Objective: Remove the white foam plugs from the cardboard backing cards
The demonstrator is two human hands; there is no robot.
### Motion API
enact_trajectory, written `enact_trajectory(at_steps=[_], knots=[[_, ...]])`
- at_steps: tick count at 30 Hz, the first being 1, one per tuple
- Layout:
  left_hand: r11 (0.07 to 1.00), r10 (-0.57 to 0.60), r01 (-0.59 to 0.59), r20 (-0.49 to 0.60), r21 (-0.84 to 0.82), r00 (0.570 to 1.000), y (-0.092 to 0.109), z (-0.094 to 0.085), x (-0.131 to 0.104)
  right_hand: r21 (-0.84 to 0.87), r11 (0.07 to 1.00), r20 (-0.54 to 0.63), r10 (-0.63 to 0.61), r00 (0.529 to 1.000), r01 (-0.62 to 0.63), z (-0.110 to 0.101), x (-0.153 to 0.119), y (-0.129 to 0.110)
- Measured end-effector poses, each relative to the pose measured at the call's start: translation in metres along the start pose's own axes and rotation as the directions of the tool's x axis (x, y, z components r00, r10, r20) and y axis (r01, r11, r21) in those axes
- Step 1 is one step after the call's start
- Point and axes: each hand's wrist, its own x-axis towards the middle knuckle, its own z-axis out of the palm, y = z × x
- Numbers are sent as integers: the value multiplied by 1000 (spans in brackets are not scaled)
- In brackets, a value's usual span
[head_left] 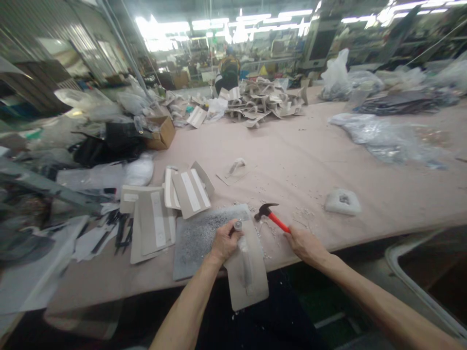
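Observation:
My left hand (225, 241) is closed around a short metal punch (238, 225), held upright over the upper end of a beige panel (259, 277). That panel has a pale strip along its middle and hangs partly over the table's front edge. Beneath its upper part lies a grey speckled board (189, 253). To the right, my right hand (302, 243) grips the red handle of a claw hammer (279, 221), whose dark head points left, a short way from the punch and apart from it.
Several beige panels (153, 218) lie left of the board. White bits are scattered over the pink tabletop (292, 160). A white block (343, 201) sits at right. Farther back are a cardboard box (161, 132), a panel pile (262, 99), plastic bags (394, 138) and a person (228, 70).

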Motion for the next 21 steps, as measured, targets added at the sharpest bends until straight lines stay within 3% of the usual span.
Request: enact_trajectory(at_steps=[1, 3, 5, 7, 8, 9, 10, 12, 14, 17, 19, 21], knots=[[1000, -8, 8, 0, -16, 1000, -1, 0, 0, -22, 1000, -53, -20, 998, 19, 4, 2, -2], [999, -19, 18, -8, -47, 1000, -2, 1, 0, -57, 980, -199, -201, 959, 193, 8, 0, -17], [996, -30, 28, -18, -84, 999, -3, 2, 0, -140, 866, -266, -499, 824, 480, 7, -6, -43], [987, -74, 67, -41, -147, 996, -5, 5, 3, -212, 666, -157, -746, 647, 715, 5, -13, -73], [975, -118, 104, -62, -195, 991, -5, 6, 5, -235, 577, -74, -813, 578, 782, 5, -16, -87], [954, -180, 148, -104, -261, 978, -4, 6, 8, -260, 520, -10, -844, 536, 814, 5, -18, -99], [920, -255, 185, -169, -346, 952, -3, 4, 13, -292, 499, 28, -848, 528, 816, 5, -19, -110], [829, -390, 183, -313, -528, 866, 7, -6, 22, -358, 554, 46, -793, 607, 751, 4, -19, -124], [784, -423, 81, -434, -616, 796, 24, -24, 29, -365, 673, 35, -680, 732, 643, -1, -18, -130], [864, -237, -65, -516, -500, 823, 54, -53, 33, -216, 867, 27, -454, 891, 448, -14, -18, -127], [917, -122, -92, -493, -388, 862, 67, -61, 30, -59, 946, 26, -317, 948, 318, -18, -21, -123], [945, -92, -51, -414, -322, 906, 68, -57, 23, 72, 974, 53, -218, 975, 214, -15, -26, -121]])
